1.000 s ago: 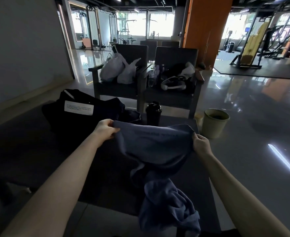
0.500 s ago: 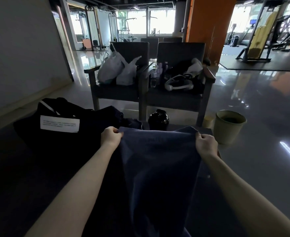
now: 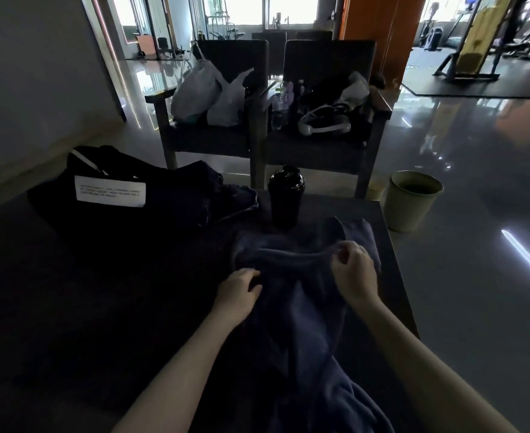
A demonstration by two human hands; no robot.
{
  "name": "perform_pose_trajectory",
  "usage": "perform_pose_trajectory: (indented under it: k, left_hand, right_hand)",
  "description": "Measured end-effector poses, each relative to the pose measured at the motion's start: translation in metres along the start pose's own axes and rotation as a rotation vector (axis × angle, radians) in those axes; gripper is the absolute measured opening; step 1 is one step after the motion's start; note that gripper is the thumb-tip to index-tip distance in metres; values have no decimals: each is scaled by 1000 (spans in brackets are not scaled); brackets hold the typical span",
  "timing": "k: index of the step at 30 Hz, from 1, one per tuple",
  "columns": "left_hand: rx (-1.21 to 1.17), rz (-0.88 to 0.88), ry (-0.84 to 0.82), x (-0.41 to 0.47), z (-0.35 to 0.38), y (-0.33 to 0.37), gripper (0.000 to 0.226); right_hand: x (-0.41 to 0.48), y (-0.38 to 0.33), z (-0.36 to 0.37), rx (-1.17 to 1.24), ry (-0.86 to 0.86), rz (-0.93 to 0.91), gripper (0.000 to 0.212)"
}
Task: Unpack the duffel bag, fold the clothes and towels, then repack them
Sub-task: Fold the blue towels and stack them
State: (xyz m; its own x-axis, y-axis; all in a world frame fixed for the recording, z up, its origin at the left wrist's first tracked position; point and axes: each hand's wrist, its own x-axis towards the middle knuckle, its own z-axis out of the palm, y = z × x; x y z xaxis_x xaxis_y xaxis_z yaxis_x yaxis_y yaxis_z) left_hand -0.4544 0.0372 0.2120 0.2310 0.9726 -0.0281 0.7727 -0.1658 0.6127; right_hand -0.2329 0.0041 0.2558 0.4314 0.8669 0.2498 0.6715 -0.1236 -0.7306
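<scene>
A dark blue towel (image 3: 301, 310) lies rumpled on the dark table (image 3: 101, 307), its near end trailing off toward me. My left hand (image 3: 238, 295) rests at the towel's left edge with curled fingers on the cloth. Farther right, my right hand (image 3: 352, 270) pinches a fold of the towel near its far end. The black duffel bag (image 3: 123, 195) with a white label sits at the table's far left. More dark clothing (image 3: 235, 198) lies beside it.
A black shaker bottle (image 3: 285, 195) stands just beyond the towel. Two dark armchairs (image 3: 319, 145) behind the table hold white plastic bags (image 3: 207, 95), bottles and headphones. A pale green bin (image 3: 410, 201) stands on the shiny floor to the right. Gym machines fill the background.
The towel was held up and stretched between both hands. Now it has been lowered onto the table, and both hands have come down and closer to me.
</scene>
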Motion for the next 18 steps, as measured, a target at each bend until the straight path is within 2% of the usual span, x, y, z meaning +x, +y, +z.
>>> perform_pose_trajectory:
  k: [5, 10, 15, 18]
  left_hand:
    - [-43, -33, 60, -58, 16, 3, 40]
    - [-61, -134, 112, -104, 20, 5, 36]
    - [0, -165, 107, -143, 21, 7, 31]
    - [23, -164, 68, -161, 25, 8, 29]
  right_hand:
    - [-85, 7, -14, 36, -138, 57, 8]
    - [-155, 5, -28, -53, -233, 143, 30]
    - [-201, -7, -31, -264, -285, 12, 36]
    - [-212, -9, -23, -395, -340, 1, 44]
